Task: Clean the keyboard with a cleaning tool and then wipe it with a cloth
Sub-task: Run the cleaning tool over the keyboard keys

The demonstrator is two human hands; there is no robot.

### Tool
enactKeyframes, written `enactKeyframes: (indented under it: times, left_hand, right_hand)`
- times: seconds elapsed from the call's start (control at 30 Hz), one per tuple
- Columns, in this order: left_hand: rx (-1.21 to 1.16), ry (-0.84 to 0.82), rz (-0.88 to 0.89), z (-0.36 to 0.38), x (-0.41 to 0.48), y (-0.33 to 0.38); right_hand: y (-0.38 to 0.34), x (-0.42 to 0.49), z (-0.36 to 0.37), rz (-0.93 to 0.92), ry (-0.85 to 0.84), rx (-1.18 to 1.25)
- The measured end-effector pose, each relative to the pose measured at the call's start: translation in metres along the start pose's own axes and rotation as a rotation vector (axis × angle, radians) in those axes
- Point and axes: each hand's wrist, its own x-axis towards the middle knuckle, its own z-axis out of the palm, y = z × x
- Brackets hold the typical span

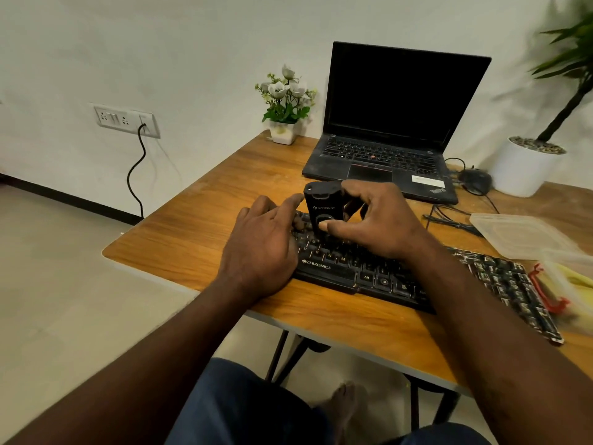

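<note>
A black keyboard (417,277) lies slantwise on the wooden table (199,226), its right end dusted with pale specks. My right hand (372,220) grips a small black cleaning tool (321,203) held upright on the keys near the keyboard's left part, thumb on its front button. My left hand (263,245) rests on the keyboard's left end, fingers extended over the keys beside the tool. A yellow cloth (574,281) shows in a clear box at the right edge.
A black laptop (391,130) stands open behind the keyboard. A small flower pot (284,130) sits to its left, a mouse (475,181) with cables and a large white planter (526,168) to its right. Clear plastic lid (519,232) and box lie at the right.
</note>
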Motion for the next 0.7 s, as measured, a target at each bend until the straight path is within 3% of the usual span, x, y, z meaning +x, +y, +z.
enactKeyframes:
  times: [0.1,0.37,0.57,0.7]
  left_hand:
    - [0.005,0.000,0.003,0.000,0.000,0.000]
    - [-0.004,0.003,0.012,-0.002,-0.001,0.002]
    - [0.137,-0.001,0.117,0.001,-0.004,0.014]
    - [0.125,-0.020,0.131,0.006,-0.002,0.025]
  right_hand:
    - [0.001,-0.001,-0.001,0.023,-0.066,0.081]
    - [0.009,-0.001,-0.008,0.059,0.089,-0.104]
    - [0.036,-0.006,-0.043,0.268,0.217,0.033]
    - [0.037,-0.007,-0.042,0.289,0.171,0.067]
